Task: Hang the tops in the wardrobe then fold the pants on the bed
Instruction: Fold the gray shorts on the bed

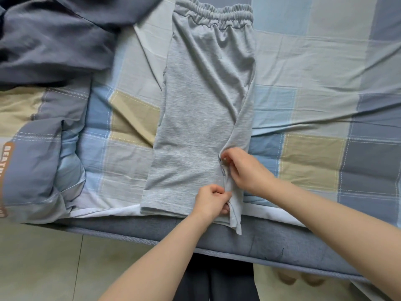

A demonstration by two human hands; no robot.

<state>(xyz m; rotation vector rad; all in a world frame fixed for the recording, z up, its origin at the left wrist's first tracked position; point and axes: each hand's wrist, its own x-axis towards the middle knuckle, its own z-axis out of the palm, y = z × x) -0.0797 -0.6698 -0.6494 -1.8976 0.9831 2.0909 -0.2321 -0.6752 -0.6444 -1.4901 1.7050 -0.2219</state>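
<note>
At the bed's near edge, the left hand pinches the hem of the grey pants, fingers curled on the fabric. Just beyond, the right hand pinches the same right side seam. The pants lie lengthwise, 2 legs stacked, waistband toward the far edge, beside a dark grey duvet at the far left corner.

Left hand fingertips tucked under the grey pants hem fold, right hand covers the side seam, waistband far above both hands cut by top edge, duvet lettering far left cropped, unreadable.
</note>
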